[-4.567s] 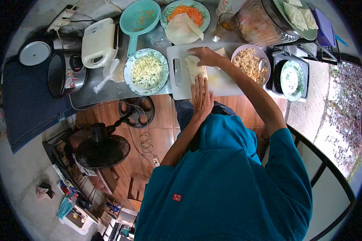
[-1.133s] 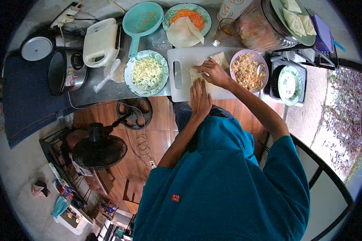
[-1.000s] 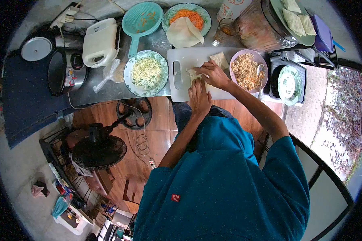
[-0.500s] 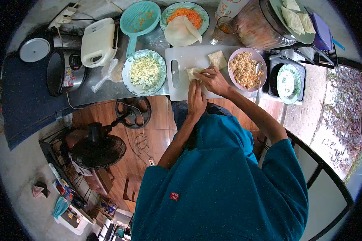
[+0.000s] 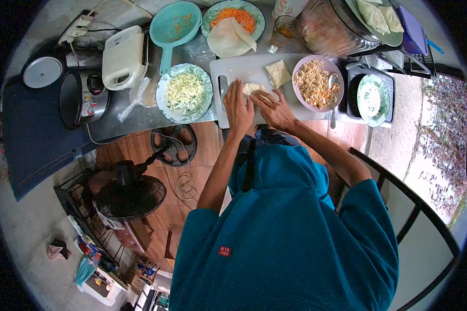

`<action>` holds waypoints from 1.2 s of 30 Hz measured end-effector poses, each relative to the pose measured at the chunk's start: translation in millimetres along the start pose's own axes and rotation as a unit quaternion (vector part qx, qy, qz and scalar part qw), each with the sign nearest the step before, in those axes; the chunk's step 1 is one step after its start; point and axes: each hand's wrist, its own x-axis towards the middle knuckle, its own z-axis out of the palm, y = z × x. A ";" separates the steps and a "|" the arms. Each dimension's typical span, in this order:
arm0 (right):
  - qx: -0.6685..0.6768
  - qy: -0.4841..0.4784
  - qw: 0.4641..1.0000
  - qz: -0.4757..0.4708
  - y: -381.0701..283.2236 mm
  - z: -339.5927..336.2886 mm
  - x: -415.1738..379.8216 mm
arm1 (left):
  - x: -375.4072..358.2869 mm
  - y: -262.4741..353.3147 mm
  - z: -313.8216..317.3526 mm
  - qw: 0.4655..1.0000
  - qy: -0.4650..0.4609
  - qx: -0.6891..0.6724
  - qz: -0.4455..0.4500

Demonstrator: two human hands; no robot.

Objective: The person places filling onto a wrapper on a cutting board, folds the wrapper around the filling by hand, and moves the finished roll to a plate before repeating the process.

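A small pale folded wrapper [image 5: 253,88] lies on the white cutting board [image 5: 233,67], its near part hidden by fingers. My left hand [image 5: 237,110] rests palm down at its left side, fingers stretched out flat. From the right, my right hand [image 5: 275,110] reaches over it, fingers extended and touching its near edge. A square filled wrapper [image 5: 278,74] sits just beyond my right hand. Right of the board stands a pink bowl [image 5: 301,93] of chopped filling with a spoon [image 5: 332,116] in it.
To the left is a plate [image 5: 162,106] of shredded cabbage. Behind the board are a plate [image 5: 262,20] with shredded carrot and flat wrapper sheets [image 5: 228,39], a green strainer [image 5: 166,57] and a glass [image 5: 286,31]. A black tray [image 5: 353,88] with a plate stands right.
My left hand has moved left and flattened beside the small wrapper. My right hand has shifted slightly nearer, its fingers now stretched out, uncovering more of the wrapper.
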 end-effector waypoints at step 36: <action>0.125 -0.007 0.981 0.148 31.8 -15.2 74.9 | 77.0 -32.8 -11.1 0.974 -0.179 0.114 0.081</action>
